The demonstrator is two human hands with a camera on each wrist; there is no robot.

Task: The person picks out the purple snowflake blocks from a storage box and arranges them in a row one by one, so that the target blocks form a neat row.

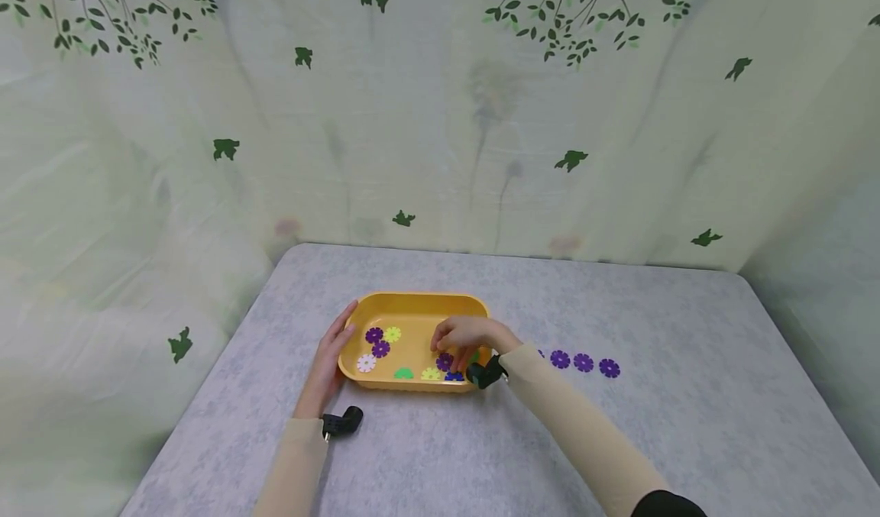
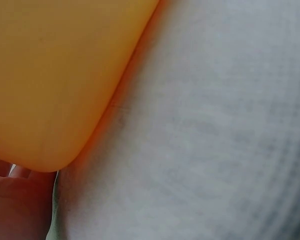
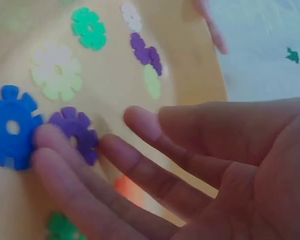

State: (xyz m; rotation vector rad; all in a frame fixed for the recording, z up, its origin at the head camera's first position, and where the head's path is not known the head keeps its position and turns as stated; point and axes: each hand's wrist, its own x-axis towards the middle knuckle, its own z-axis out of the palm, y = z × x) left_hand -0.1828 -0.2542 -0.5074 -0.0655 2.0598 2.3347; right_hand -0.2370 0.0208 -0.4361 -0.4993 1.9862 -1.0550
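A yellow tray point(image 1: 406, 386) holds several flower-shaped plastic discs with notched edges. My left hand point(image 1: 325, 364) rests along the tray's left wall with its fingers fairly straight; part of that hand also shows below the tray corner in the left wrist view. Inside the tray's right part, my right hand point(image 3: 200, 175) reaches down with loosely bent, spread fingers. Two of its fingertips overlap the edges of a blue disc point(image 3: 2, 112) and a purple disc point(image 3: 65, 120); whether they touch cannot be told. Nothing is visibly pinched. A pale yellow disc point(image 3: 45, 75) and a green disc point(image 3: 82, 31) lie close by.
Outside the tray, a row of purple discs point(image 1: 583, 362) lies on the grey table point(image 1: 687, 425), partly hidden by the right forearm. White point(image 1: 366, 363), purple point(image 1: 381, 348) and yellow point(image 1: 392, 334) discs lie in the tray's left part. A leaf-printed curtain point(image 1: 440, 120) hangs behind.
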